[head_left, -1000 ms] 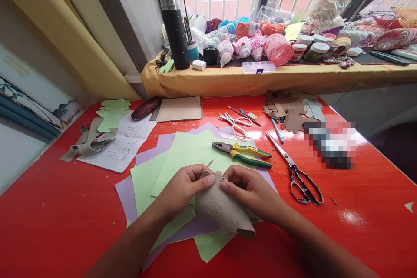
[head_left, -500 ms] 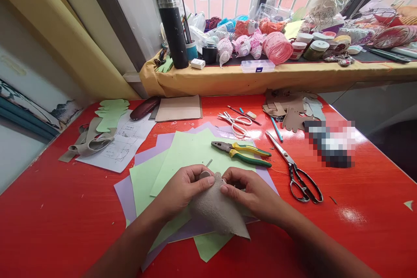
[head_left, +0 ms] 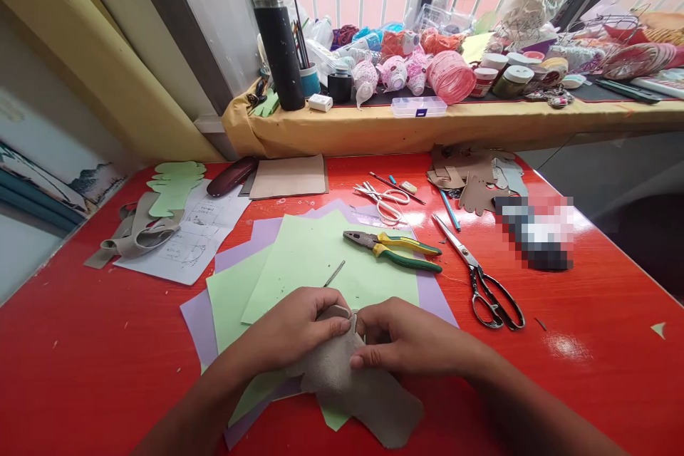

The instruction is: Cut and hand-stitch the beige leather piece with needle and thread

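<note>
A grey-brown piece of leather [head_left: 350,374] is held between my two hands over the sheets of paper. My left hand [head_left: 299,331] pinches its upper left edge, thumb on top and fingers underneath. At the upper right edge, my right hand [head_left: 400,338] grips it with thumb and curled fingers; the fingertips are partly hidden. The lower end of the leather hangs free toward me. Just beyond my left hand lies a thin metal rod [head_left: 334,273] on the green paper [head_left: 310,242]. Pliers with green and yellow handles [head_left: 392,251] rest farther up on the paper.
Large black-handled scissors [head_left: 484,285] lie to the right, white-handled scissors [head_left: 383,201] farther back. Leather cutouts [head_left: 475,185] sit at the back right. At the left are a drawn-on sheet [head_left: 187,235] and leather strips [head_left: 133,228]. A thermos [head_left: 278,50] stands on the sill.
Both hands have moved slightly down toward me with the leather. The leather has turned, so its free end now hangs lower and more of it shows. My right thumb sits lower on it.
</note>
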A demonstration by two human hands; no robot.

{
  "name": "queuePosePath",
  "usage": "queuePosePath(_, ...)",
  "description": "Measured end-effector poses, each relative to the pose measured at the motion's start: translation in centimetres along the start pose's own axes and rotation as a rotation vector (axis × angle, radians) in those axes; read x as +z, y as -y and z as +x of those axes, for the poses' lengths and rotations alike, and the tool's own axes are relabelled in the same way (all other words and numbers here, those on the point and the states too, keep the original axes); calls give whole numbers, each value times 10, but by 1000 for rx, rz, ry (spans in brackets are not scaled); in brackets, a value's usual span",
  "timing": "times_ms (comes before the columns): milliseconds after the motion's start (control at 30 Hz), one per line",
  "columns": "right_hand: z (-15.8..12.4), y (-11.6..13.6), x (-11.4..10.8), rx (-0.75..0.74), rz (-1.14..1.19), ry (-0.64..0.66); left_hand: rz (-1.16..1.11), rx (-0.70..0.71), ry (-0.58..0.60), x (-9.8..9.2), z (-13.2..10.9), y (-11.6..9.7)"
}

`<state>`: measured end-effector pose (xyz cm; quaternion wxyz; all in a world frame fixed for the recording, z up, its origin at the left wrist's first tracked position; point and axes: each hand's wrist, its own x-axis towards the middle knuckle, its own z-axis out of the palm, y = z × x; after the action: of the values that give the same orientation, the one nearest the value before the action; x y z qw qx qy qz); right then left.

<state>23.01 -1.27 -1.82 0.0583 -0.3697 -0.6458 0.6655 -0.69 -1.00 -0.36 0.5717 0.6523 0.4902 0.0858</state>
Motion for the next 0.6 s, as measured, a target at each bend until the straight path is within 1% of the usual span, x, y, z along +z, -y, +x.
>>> queuePosePath(133, 2, -1, -1, 51, 219, -88, -40, 23, -25, -1, 2, 0)
queuePosePath(233, 2, -2, -2, 47, 280, -138, -70, 18, -35, -2, 2, -1)
queuePosePath(300, 2, -3, -3, 52, 265, -138, -79, 8, -37, -2, 2, -1)
queuePosePath(433, 1, -5, -4, 128, 170, -133, -92, -17, -48, 0, 3, -1)
queuePosePath(600, 2, -5, -6, 86, 26, -186, -93, -23, -43, 0, 4, -1)
